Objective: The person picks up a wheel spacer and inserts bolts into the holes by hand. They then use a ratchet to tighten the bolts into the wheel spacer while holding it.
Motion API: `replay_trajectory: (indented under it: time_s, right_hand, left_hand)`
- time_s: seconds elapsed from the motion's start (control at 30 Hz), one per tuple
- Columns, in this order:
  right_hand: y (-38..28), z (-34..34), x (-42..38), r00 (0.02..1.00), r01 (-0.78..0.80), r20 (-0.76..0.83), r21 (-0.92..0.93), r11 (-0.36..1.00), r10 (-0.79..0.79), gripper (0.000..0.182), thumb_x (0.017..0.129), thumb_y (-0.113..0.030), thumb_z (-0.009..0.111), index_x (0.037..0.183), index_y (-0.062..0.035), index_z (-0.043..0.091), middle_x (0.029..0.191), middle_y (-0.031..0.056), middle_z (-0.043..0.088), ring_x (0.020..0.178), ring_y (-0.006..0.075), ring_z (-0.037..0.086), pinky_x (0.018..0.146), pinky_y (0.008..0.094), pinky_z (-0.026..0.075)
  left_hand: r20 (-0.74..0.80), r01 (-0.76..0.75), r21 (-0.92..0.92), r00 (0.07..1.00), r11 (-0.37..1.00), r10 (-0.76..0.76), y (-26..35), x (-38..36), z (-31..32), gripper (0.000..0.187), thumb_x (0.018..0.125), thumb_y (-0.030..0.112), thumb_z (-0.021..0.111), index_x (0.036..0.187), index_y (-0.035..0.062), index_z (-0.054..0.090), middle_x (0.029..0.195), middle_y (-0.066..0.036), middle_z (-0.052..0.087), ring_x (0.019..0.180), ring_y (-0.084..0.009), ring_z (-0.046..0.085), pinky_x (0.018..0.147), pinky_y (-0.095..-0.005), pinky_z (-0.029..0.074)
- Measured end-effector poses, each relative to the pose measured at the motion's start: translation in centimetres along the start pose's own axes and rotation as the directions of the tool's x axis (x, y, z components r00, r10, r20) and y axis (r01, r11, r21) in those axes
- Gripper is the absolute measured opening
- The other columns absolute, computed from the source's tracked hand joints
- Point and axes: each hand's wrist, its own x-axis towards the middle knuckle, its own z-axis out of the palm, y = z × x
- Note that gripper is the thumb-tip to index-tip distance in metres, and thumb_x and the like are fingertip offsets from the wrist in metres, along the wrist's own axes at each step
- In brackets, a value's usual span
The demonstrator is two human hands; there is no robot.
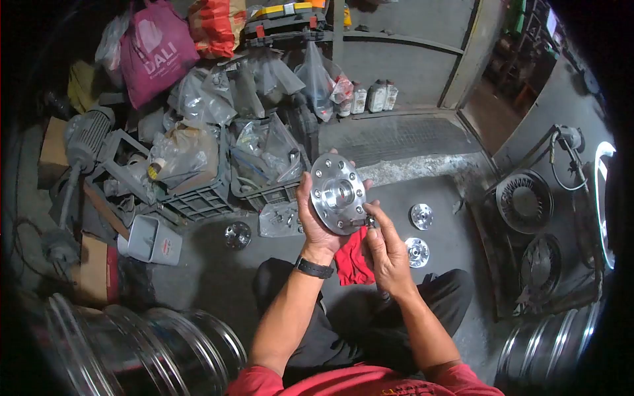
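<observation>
A round, shiny metal disc (338, 192) with a raised centre and a ring of holes rests in my left hand (318, 228), whose fingers wrap round its far edge. My right hand (388, 249) is at the disc's lower right edge, its thumb and index finger pinched on a small metal bolt (370, 222). A red cloth (355, 259) lies below the hands. Two similar discs sit on the floor to the right, one higher (421, 216) and one lower (417, 252). Another disc (238, 235) lies to the left, beside a clear plastic bag (277, 220) of small metal parts.
Crates (198, 198) filled with plastic bags stand at the upper left, near a grey bin (150, 239) and a motor (90, 135). White bottles (377, 96) line the back. A dark panel (485, 247) with round vents is at the right. Metal rims (152, 343) flank both sides.
</observation>
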Motion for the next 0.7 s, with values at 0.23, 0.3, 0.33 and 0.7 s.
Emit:
replay_trajectory:
  time_s: [0.23, 0.3, 0.33, 0.7]
  right_hand:
    - [-0.1, 0.1, 0.2, 0.998, -0.056, 0.001, -0.022, 0.998, 0.056, 0.044, 0.113, -0.017, 0.054, 0.157, -0.0126, 0.051, 0.080, -0.0026, 0.053, 0.071, 0.0057, 0.048, 0.065, 0.0252, 0.044]
    - [0.2, 0.1, 0.3, 1.000, -0.001, 0.027, -0.036, 0.999, 0.002, 0.043, 0.116, -0.021, 0.049, 0.157, -0.0104, 0.047, 0.077, -0.0082, 0.042, 0.064, 0.0020, 0.038, 0.057, 0.0209, 0.033]
    - [0.2, 0.0, 0.3, 1.000, -0.001, 0.027, -0.037, 0.999, 0.002, 0.043, 0.116, -0.021, 0.049, 0.157, -0.0104, 0.047, 0.077, -0.0082, 0.042, 0.064, 0.0020, 0.038, 0.057, 0.0209, 0.033]
    - [-0.1, -1.4, 1.0, 0.968, 0.251, 0.108, -0.344, 0.905, -0.227, 0.045, 0.107, -0.011, 0.061, 0.152, -0.0123, 0.056, 0.116, 0.0212, 0.074, 0.104, 0.0300, 0.075, 0.088, 0.0409, 0.057]
  left_hand:
    - [-0.066, -0.016, 0.044, 0.998, 0.999, 0.019, -0.3, 0.0, 0.3, 0.079, 0.097, 0.068, 0.059, 0.153, 0.0138, 0.051, 0.133, -0.011, 0.064, 0.113, -0.0358, 0.069, 0.101, -0.0546, 0.059]
    - [-0.069, 0.003, 0.029, 0.998, 1.000, -0.001, -0.3, 0.0, 0.4, 0.077, 0.097, 0.067, 0.059, 0.152, 0.0126, 0.052, 0.131, -0.011, 0.065, 0.112, -0.0324, 0.070, 0.103, -0.0537, 0.058]
    - [-0.069, 0.002, 0.028, 0.998, 1.000, 0.000, -0.4, 0.1, 0.0, 0.077, 0.097, 0.067, 0.059, 0.152, 0.0126, 0.052, 0.131, -0.011, 0.065, 0.112, -0.0324, 0.070, 0.103, -0.0537, 0.058]
    - [-0.125, 0.127, 0.014, 0.984, 0.992, -0.125, -0.2, 0.0, 0.2, 0.067, 0.098, 0.068, 0.061, 0.133, 0.0107, 0.065, 0.105, -0.006, 0.073, 0.088, -0.0257, 0.076, 0.081, -0.0441, 0.066]
